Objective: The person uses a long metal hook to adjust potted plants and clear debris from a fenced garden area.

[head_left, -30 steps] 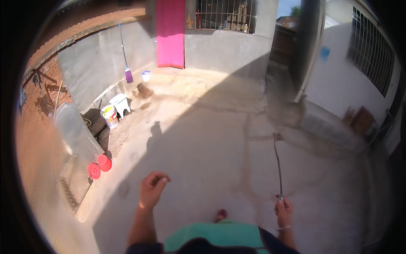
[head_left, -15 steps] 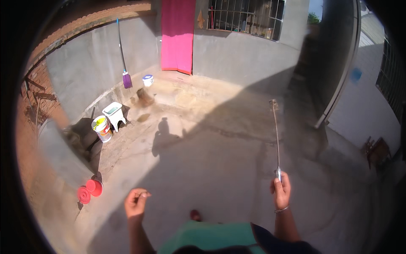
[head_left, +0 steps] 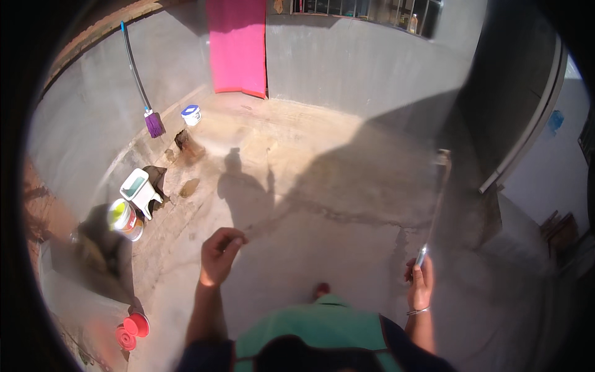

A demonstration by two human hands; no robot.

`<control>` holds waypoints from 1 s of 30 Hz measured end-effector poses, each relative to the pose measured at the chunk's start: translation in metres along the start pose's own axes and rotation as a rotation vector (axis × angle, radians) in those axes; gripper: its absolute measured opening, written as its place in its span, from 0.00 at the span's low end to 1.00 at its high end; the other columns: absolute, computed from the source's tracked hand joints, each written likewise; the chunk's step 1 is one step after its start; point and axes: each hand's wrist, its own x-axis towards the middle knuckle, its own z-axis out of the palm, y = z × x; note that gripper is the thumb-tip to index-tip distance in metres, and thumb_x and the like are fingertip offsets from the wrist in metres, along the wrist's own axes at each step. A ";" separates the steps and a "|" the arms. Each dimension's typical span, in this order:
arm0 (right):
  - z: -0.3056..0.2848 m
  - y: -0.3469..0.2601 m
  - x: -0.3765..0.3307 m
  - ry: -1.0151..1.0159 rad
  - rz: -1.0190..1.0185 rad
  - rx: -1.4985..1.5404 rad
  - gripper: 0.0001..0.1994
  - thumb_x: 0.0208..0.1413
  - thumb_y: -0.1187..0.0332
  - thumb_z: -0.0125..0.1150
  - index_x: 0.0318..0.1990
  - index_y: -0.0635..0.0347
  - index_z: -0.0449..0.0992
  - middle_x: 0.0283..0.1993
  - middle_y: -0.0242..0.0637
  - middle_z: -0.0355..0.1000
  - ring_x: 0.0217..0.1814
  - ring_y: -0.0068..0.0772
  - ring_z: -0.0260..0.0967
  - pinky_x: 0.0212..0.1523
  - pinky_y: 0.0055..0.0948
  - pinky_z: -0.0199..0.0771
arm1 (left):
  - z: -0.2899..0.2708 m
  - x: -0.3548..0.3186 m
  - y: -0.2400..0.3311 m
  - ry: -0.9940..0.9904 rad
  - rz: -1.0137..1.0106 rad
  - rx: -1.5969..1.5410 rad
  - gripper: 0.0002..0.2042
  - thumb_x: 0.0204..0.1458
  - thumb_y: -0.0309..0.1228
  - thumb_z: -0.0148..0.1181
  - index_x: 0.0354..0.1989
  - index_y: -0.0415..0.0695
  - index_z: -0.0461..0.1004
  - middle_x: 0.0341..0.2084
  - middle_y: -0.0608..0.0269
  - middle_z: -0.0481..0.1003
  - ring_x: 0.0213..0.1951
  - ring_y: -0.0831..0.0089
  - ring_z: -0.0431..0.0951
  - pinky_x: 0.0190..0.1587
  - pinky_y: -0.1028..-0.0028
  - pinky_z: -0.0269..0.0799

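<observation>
My right hand (head_left: pixel 421 283) grips the lower end of a long thin metal handle (head_left: pixel 434 211) that slants up and away over the concrete floor; its far end is blurred in shadow. My left hand (head_left: pixel 219 254) hovers loosely curled above the floor with nothing in it. One foot (head_left: pixel 321 289) shows just ahead of my green shirt.
A purple-headed broom (head_left: pixel 146 105) leans on the grey left wall. Along that wall stand a white bucket with a blue lid (head_left: pixel 191 114), a small white stool (head_left: pixel 139 189), a paint bucket (head_left: pixel 124 218) and red lids (head_left: pixel 131 330). A pink door (head_left: pixel 238 43) is at the back.
The view has swung left and forward toward the pink door. My left hand has risen and moved inward. My right hand still holds the handle, now lower on the right.
</observation>
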 end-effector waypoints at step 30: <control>0.613 0.245 1.025 -0.593 0.096 0.143 0.16 0.55 0.76 0.52 0.51 0.63 0.63 0.42 0.36 0.69 0.42 0.26 0.70 0.34 0.21 0.70 | -0.080 1.006 -0.348 0.118 -0.098 0.260 0.04 0.49 0.20 0.54 0.33 0.36 0.72 0.27 0.59 0.76 0.33 0.76 0.76 0.39 0.78 0.70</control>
